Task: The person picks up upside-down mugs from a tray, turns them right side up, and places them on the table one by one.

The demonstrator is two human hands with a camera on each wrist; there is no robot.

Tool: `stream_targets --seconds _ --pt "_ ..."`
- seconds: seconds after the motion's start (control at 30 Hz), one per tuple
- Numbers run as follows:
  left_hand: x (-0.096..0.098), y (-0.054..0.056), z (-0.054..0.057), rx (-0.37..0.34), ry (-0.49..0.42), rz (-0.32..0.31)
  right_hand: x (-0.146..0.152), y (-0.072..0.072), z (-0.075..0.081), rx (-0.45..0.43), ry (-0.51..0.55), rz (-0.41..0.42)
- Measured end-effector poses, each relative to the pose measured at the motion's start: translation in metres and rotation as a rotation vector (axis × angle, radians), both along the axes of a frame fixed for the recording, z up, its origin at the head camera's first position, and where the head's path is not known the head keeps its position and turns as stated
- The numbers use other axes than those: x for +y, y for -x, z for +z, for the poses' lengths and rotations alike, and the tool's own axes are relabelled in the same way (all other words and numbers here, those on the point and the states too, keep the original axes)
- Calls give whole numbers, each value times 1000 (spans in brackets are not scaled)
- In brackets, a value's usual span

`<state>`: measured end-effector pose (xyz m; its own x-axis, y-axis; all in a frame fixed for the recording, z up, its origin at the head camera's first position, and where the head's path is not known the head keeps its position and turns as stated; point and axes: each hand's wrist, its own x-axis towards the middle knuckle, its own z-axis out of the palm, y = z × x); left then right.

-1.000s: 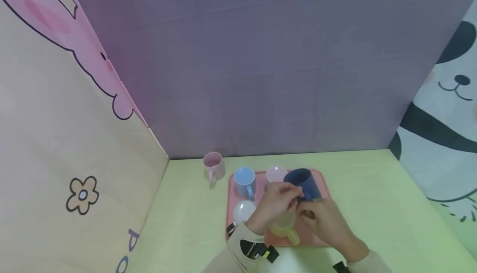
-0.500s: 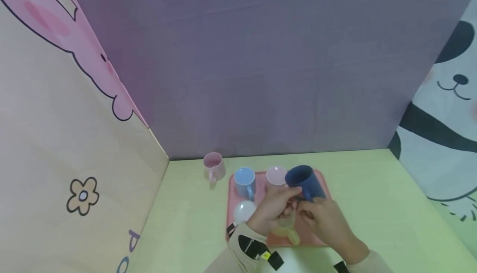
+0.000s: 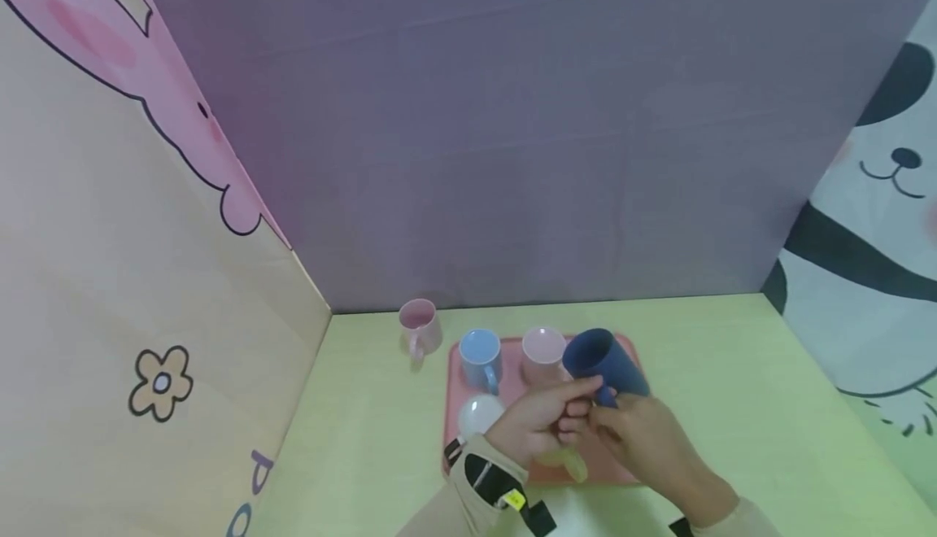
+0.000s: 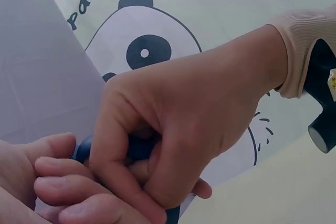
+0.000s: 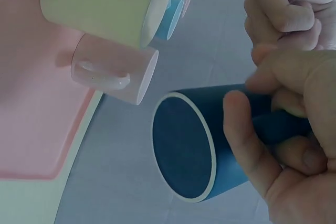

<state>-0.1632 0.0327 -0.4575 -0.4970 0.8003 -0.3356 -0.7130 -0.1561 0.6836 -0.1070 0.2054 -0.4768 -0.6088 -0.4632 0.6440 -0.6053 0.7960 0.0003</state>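
Note:
A dark blue mug [image 3: 607,362] is tilted above the right side of the pink tray [image 3: 448,423]. My right hand [image 3: 640,435] holds it by the handle, fingers curled round it. In the right wrist view the mug's flat base [image 5: 184,148] with a pale ring faces the camera. My left hand [image 3: 542,419] is close against the right one, its thumb reaching to the mug near the rim and handle. Its other fingers [image 4: 68,187] are curled; whether they grip anything is hidden. The right hand [image 4: 157,129] covers most of the mug in the left wrist view.
On the tray stand a light blue mug [image 3: 481,358], a pale pink mug [image 3: 543,354], a white round-topped mug [image 3: 479,415] and a yellow mug [image 3: 571,464] partly behind the left hand. Another pink mug [image 3: 420,329] stands on the table [image 3: 366,407], left of the tray.
The dark blue mug has shifted slightly right and tilted further, its rim turning toward the left. The left hand has moved a little closer to the right hand, covering more of the yellow mug.

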Motion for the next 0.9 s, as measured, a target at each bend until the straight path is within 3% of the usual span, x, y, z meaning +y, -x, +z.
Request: stream_targets --seconds 0.23,0.6,0.7,0.9 --pt "7 -4 0 22 -10 37 6 -4 0 -45 11 38" --pt "4 -7 5 13 -127 243 14 -7 -2 -58 87 65" --pt "1 -7 7 11 -151 257 17 -8 -4 -79 122 74" --pt "-6 -6 6 83 -107 289 19 -11 -12 -95 199 78"
